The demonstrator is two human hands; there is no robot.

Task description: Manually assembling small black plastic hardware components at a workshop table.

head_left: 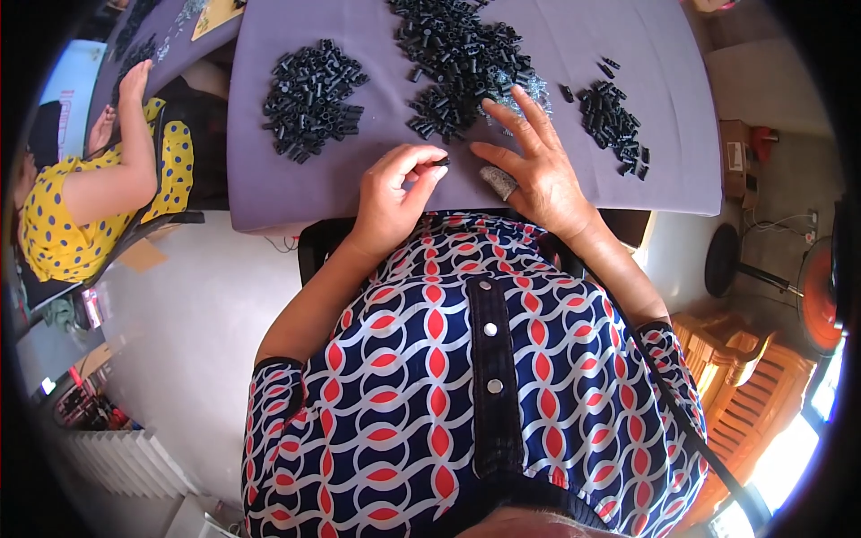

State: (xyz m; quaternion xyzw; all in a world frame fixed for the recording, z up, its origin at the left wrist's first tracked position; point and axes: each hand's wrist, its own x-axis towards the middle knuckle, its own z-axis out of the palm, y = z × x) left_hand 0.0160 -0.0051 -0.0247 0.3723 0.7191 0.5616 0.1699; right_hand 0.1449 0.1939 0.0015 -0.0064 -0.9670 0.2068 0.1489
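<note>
Black piece [442, 162] is pinched between the left hand's [393, 193] thumb and forefinger toward the table's [668, 108] near edge; the right hand [543, 176] is spread open, empty, near clear pieces [541, 88].

Bright window [787, 459] glare lower right; black rim, edges bent.

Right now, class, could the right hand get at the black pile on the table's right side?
Probably yes: the right hand looks open, and only purple cloth seems to lie between it and the right-hand black pile.
</note>
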